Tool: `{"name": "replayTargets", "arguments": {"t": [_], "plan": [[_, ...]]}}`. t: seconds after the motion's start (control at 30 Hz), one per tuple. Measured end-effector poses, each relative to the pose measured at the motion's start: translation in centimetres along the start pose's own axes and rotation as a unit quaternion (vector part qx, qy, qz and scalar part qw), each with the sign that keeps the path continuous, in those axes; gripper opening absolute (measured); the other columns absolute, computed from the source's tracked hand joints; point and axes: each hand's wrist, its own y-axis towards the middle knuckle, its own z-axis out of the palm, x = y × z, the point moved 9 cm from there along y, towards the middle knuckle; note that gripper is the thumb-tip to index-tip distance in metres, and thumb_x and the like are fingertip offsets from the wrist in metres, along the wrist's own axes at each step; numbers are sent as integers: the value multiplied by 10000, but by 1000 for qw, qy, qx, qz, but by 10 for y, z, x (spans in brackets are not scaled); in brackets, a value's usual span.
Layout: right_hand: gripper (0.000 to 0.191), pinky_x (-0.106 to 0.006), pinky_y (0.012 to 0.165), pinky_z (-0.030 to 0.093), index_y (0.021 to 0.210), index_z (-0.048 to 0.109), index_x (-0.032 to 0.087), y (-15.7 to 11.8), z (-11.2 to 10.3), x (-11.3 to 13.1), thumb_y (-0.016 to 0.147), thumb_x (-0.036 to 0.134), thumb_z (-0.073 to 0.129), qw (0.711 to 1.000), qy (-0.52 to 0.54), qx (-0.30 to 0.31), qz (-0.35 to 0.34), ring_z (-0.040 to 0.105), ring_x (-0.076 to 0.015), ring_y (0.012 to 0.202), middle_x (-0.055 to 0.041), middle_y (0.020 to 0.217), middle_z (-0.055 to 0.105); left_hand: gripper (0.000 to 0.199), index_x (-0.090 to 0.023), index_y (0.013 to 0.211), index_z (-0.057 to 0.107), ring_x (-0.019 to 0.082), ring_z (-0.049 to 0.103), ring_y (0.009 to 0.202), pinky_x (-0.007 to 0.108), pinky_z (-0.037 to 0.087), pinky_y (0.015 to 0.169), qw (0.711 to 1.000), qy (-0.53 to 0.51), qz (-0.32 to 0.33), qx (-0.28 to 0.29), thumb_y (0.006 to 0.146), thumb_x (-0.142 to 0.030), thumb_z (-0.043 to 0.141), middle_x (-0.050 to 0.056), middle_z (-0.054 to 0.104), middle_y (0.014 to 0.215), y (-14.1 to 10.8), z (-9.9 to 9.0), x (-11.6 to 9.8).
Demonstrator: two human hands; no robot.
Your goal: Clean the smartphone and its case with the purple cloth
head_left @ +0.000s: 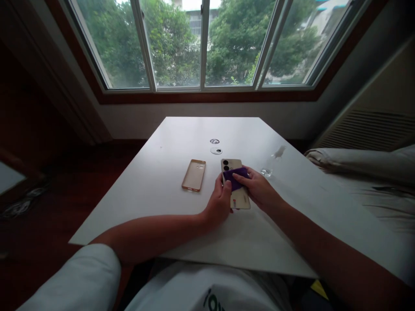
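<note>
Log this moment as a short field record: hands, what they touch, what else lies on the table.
left hand: steadies the phone's left edge
right hand: presses a purple cloth on the phone
phone: gold, lying back up, cameras toward the window
purple cloth: across the phone's back
phone case: lies apart, left of the phone
small clear bottle: right of the phone
table: white

Daylight is coming through a wide window beyond the far wall, greenery showing outside, a white table standing over dark floor, bedding lying right.
</note>
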Motion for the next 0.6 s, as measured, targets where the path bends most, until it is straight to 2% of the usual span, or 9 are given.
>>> {"name": "replayTargets", "arguments": {"t": [0.13,0.27,0.4,0.5,0.6], "plan": [[533,-326,733,618,1240,622,219,2,1,2,770,339,843,1000,3,-5,8,717,-237,905,-95,1138,725,728,-270,1570,239,157,622,643,188,449,394,1000,-17,-7,17,981,-654,428,96,633,1019,1,2,1],[533,-286,749,612,1239,630,211,2,3,4,764,313,847,1000,13,-27,6,712,-215,931,-85,1125,727,701,-321,1567,227,222,678,823,217,525,420,999,-46,7,28,980,-630,453,123,608,1185,0,5,1],[555,-309,767,619,1243,630,207,-2,8,7,747,313,856,999,11,-47,-12,714,-220,929,-89,1117,730,668,-348,1555,223,281,680,999,277,596,482,995,-85,10,45,985,-588,475,141,541,1368,-6,8,-3],[554,-345,800,621,1241,628,207,-7,22,10,747,319,852,998,-5,-52,-35,714,-236,959,-94,1137,726,619,-350,1536,257,296,678,1030,352,630,534,992,-121,-9,45,994,-563,465,138,530,1400,-12,0,-11],[535,-394,821,622,1222,625,200,-11,43,12,746,312,842,996,-14,-72,-50,718,-253,955,-99,1145,720,616,-291,1497,361,321,676,1024,423,633,539,986,-142,-56,71,980,-613,454,165,565,1357,-17,-18,-21]]}}
